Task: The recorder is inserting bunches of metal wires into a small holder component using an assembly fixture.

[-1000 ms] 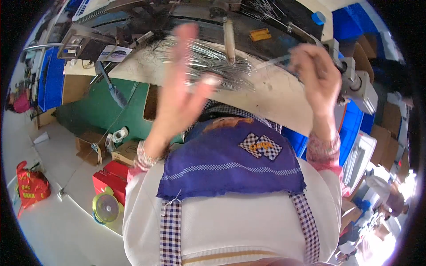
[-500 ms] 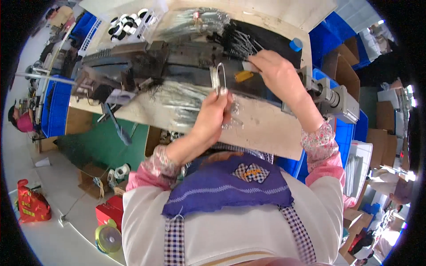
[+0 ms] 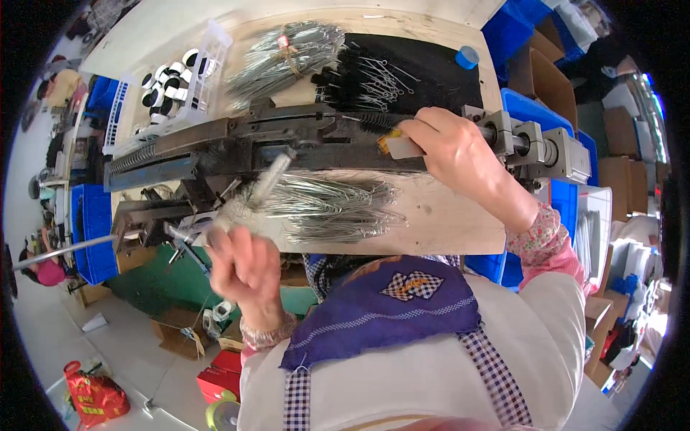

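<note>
At the right half of the long dark metal machine (image 3: 287, 133), my right hand (image 3: 460, 147) pinches a flat white piece (image 3: 405, 148) with a yellow part (image 3: 388, 140) along its edge. A black-bristled brush (image 3: 370, 121) lies in the machine's track just beside those fingertips. My left hand (image 3: 248, 269) is lower left, below the bench edge, by a blue-grey handle (image 3: 198, 260). Its fingers look curled but are smeared by motion, and whether they hold anything is hidden. Above it a pale bar-like shape (image 3: 273, 178) is blurred. Bent silver wires (image 3: 330, 205) lie in front of the machine.
Behind the machine are a clear basket (image 3: 205, 86) of black-and-white caps, a tied wire bundle (image 3: 291, 57) and twisted-wire brushes (image 3: 374, 82) on black cloth. A blue tape roll (image 3: 467, 57) stands far right. Metal cylinder fittings (image 3: 539, 151) stick out past my right wrist.
My left hand has moved down and left, away from the bench middle; the bent wire it held upright no longer shows there. My right hand stays by the white piece. The view has shifted.
</note>
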The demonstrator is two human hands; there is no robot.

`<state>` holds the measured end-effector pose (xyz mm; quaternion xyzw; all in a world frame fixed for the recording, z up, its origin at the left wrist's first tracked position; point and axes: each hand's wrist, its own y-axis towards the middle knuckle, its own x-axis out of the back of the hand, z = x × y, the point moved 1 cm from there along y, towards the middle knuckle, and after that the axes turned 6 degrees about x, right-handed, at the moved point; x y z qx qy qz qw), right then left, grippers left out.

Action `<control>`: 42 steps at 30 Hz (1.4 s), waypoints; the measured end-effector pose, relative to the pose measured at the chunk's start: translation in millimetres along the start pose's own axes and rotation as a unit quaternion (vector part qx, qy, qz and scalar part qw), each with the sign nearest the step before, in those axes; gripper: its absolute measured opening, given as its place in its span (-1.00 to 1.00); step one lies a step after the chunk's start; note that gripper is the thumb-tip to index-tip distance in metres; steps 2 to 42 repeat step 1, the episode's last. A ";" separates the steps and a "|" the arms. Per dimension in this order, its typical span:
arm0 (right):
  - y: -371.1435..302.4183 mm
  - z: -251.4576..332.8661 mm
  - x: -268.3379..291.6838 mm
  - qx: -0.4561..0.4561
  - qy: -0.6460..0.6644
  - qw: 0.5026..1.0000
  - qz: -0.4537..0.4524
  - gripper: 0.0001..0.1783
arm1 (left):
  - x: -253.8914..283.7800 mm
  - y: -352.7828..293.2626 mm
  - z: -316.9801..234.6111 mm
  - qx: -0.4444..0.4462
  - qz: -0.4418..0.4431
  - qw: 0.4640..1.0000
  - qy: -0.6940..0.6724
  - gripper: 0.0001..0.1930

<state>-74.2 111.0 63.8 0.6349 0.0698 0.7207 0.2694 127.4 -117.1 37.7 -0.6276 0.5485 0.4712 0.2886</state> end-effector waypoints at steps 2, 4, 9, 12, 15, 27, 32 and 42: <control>4.4 -3.2 -2.8 -0.005 -0.001 1.000 0.002 -0.83 | 2.6 0.3 0.5 0.004 -0.001 1.000 -0.002 -0.91; 4.4 -3.2 -2.8 -0.005 -0.001 1.000 0.002 -0.83 | 2.6 0.3 0.5 0.004 -0.001 1.000 -0.002 -0.91; 4.4 -3.2 -2.8 -0.005 -0.001 1.000 0.002 -0.83 | 2.6 0.3 0.5 0.004 -0.001 1.000 -0.002 -0.91; 4.4 -3.2 -2.8 -0.005 -0.001 1.000 0.002 -0.83 | 2.6 0.3 0.5 0.004 -0.001 1.000 -0.002 -0.91; 4.4 -3.2 -2.8 -0.005 -0.001 1.000 0.002 -0.83 | 2.6 0.3 0.5 0.004 -0.001 1.000 -0.002 -0.91; 4.4 -3.2 -2.8 -0.005 -0.001 1.000 0.002 -0.83 | 2.6 0.3 0.5 0.004 -0.001 1.000 -0.002 -0.91; 4.4 -3.2 -2.8 -0.005 -0.001 1.000 0.002 -0.83 | 2.6 0.3 0.5 0.004 -0.001 1.000 -0.002 -0.91; 4.4 -3.2 -2.8 -0.005 -0.001 1.000 0.002 -0.83 | 2.6 0.3 0.5 0.004 -0.001 1.000 -0.002 -0.91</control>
